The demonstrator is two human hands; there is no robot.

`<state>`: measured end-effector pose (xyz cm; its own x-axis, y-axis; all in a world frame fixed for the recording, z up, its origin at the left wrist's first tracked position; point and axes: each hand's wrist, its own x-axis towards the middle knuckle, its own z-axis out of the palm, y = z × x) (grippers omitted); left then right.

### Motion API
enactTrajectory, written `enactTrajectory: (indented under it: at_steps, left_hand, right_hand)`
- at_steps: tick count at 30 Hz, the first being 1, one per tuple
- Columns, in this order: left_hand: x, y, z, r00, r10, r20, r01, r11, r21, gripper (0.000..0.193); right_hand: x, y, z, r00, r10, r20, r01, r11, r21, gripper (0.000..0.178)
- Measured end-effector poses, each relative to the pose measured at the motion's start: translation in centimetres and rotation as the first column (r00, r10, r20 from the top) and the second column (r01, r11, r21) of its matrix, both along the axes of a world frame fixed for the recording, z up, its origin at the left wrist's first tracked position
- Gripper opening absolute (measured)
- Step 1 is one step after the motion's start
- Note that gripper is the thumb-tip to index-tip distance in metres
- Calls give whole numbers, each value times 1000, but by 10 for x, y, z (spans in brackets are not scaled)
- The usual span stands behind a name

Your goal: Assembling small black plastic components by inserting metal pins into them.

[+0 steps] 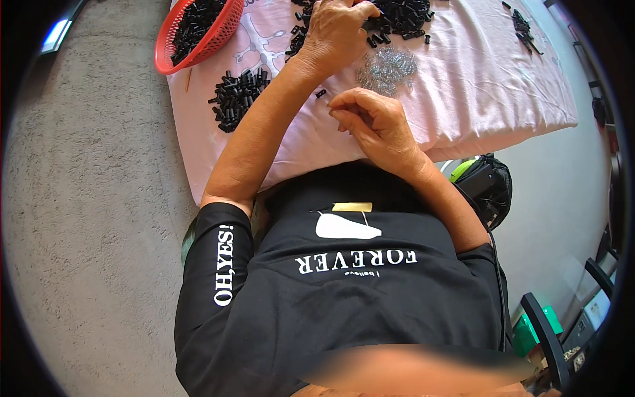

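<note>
Black parts [403, 16] are mostly in a big messy pile up top, partly cut off by the edge of the view. One loose part [321, 94] sits alone on the pink cloth [476, 92], so call that the middle of the clock. Main pile's at about 1, clear bits [387, 71] at 2, side heap [238, 99] at 9, red basket [218, 45] full of more at 10, and a far heap [522, 30] way out at 2.

Left hand [336, 34] is at 12, over the near edge of the pile, fingers bent and thumb reaching toward the 1 o'clock side. Can't tell if it's got a part. Right hand [385, 129] is at 4, just beside the loose part, fingers curled and thumb tip drawn in close to the index. Might be a pinch on something tiny, might be nothing; can't tell.

Handling-wise, my guess: super light, stiff, probably plastic, so hard to crush. Short tube-ish shape and smooth look say they'd roll or slip if squeezed off-centre. I'd go thumb and index across the middle of the barrel, ends free. Soft cloth should help stop runaways.
</note>
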<state>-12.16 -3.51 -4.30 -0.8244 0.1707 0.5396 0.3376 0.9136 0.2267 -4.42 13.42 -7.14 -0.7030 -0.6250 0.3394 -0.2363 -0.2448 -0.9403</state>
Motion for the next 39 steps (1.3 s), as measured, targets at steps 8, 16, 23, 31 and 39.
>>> enactTrajectory:
  at_steps: [8, 16, 23, 31, 39]
  left_hand:
    - [-26, 47, 3, 947, -322, -2, 322, 947, -21, 12]
    - [-33, 35, 5, 968, -248, 27, 249, 956, -156, 9]
    - [-28, -5, 5, 999, -30, -34, 28, 998, -53, 20]
    - [-12, -9, 17, 1000, 19, -13, -18, 997, 81, 19]
    - [-19, 21, 15, 977, -170, 125, 182, 979, -92, 11]
  right_hand:
    - [1, 1, -3, 999, 32, -16, -32, 998, 52, 11]
    - [-2, 2, -1, 999, 25, -38, -23, 999, 45, 11]
    - [0, 1, 1, 1000, -1, -20, 1, 1000, 4, 10]
    - [0, 0, 1, 1000, 4, -9, -4, 1000, 11, 10]
    - [-1, 0, -4, 1000, 3, -22, -3, 1000, -4, 12]
